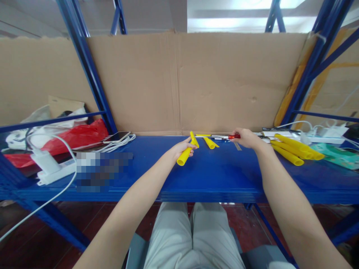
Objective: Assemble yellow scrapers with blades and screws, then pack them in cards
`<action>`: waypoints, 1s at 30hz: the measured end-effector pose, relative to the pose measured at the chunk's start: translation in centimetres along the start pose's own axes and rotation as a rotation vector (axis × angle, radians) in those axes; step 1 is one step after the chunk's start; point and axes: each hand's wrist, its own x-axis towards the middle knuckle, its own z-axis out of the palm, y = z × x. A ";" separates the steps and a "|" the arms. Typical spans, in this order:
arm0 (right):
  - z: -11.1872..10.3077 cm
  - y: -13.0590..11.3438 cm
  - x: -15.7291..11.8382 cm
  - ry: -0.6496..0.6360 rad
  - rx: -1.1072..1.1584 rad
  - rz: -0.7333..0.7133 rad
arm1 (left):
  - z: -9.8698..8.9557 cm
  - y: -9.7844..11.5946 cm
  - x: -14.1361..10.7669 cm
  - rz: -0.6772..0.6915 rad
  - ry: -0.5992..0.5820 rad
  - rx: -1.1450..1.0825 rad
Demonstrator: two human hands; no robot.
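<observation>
My left hand (185, 148) is wrapped round a yellow tube (183, 157), whose round open end points toward me and whose upper part looks cut or flared. On the right, my right hand (243, 137) grips the red handle (233, 137) of a tool near the back of the blue shelf. A short yellow piece (210, 143) with a split end lies between my hands. Behind it a thin yellow strip (203, 135) lies by the cardboard. Below my right hand is a small flat strip (238, 146) on the shelf.
Several yellow tubes (294, 149) lie in a pile at the right, beside a green packet (340, 155) and a white power strip (327, 139). At the left are a red bag (78, 138), coiled white cables (122, 141) and another power strip (57, 172). Cardboard (224, 82) stands behind.
</observation>
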 end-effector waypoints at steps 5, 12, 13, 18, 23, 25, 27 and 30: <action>-0.1 -0.2 -0.1 0.001 0.002 -0.001 | 0.1 0.1 -0.1 -0.016 0.008 -0.004; 0.4 0.6 0.3 0.043 0.030 -0.076 | 0.6 0.3 -0.5 -0.018 0.023 -0.019; 0.5 0.6 0.3 0.047 0.031 -0.080 | 0.6 0.3 -0.5 -0.017 0.022 -0.029; 0.6 0.1 0.3 0.053 0.018 -0.070 | 0.4 0.3 -0.4 -0.012 0.016 -0.059; 0.5 -0.4 0.2 0.018 0.048 -0.076 | 0.2 0.2 -0.1 -0.016 0.022 -0.060; 0.4 -0.5 0.1 -0.015 0.066 -0.066 | 0.1 0.2 0.0 -0.019 0.017 -0.066; 0.4 -0.5 0.1 -0.050 0.079 -0.063 | 0.0 0.1 0.1 -0.016 0.018 -0.066; 0.5 -0.4 0.0 -0.114 0.098 -0.071 | 0.0 0.1 0.2 -0.003 0.014 -0.072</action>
